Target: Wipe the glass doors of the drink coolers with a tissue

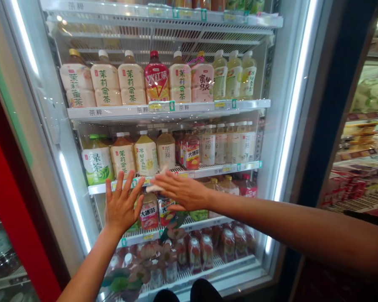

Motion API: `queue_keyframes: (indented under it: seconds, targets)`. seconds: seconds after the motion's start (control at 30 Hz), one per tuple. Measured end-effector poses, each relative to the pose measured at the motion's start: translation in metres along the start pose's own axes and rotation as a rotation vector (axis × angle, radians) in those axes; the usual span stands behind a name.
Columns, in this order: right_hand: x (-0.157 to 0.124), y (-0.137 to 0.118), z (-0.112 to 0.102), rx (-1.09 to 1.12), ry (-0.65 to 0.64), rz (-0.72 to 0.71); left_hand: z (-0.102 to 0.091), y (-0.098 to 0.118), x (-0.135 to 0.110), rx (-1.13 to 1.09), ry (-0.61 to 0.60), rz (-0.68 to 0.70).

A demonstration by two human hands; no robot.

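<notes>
A glass-door drinks fridge stands in front of me. My left hand lies flat on the glass at the lower left, fingers spread, holding nothing. My right hand reaches in from the right with its fingers stretched flat. It pins a small white cloth against the glass, just right of my left fingertips. Behind the glass near both hands stand small red-labelled tea bottles.
Shelves behind the glass carry large tea bottles on top, mixed bottles in the middle and small bottles at the bottom. A red panel borders the left. Another chiller with packaged goods stands at the right.
</notes>
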State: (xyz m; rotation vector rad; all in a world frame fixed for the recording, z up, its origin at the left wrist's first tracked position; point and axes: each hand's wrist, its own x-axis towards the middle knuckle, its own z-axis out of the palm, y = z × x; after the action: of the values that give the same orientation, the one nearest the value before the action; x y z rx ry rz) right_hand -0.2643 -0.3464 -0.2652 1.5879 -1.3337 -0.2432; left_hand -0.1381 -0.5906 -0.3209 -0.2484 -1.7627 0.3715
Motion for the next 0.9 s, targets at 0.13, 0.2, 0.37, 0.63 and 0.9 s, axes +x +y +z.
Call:
queue_keyframes:
  seconds: [0.13,0.2,0.37,0.63,0.9]
  targets:
    - [-0.004,-0.008,0.005,0.040,-0.082,-0.070,-0.001,0.001,0.000,-0.013,0.002,-0.010]
    - [-0.001,-0.005,0.004,0.045,-0.029,0.124,-0.001,0.001,-0.001,-0.018,0.002,-0.018]
    - [-0.007,-0.018,0.015,0.072,-0.048,-0.091,0.000,0.001,-0.002,-0.031,0.008,-0.024]
    - [0.015,0.019,-0.013,0.034,-0.024,0.206,0.001,0.001,-0.002,-0.017,0.016,-0.020]
    - [-0.005,-0.003,0.003,0.036,-0.101,-0.184,0.000,0.002,-0.001,-0.019,0.017,-0.019]
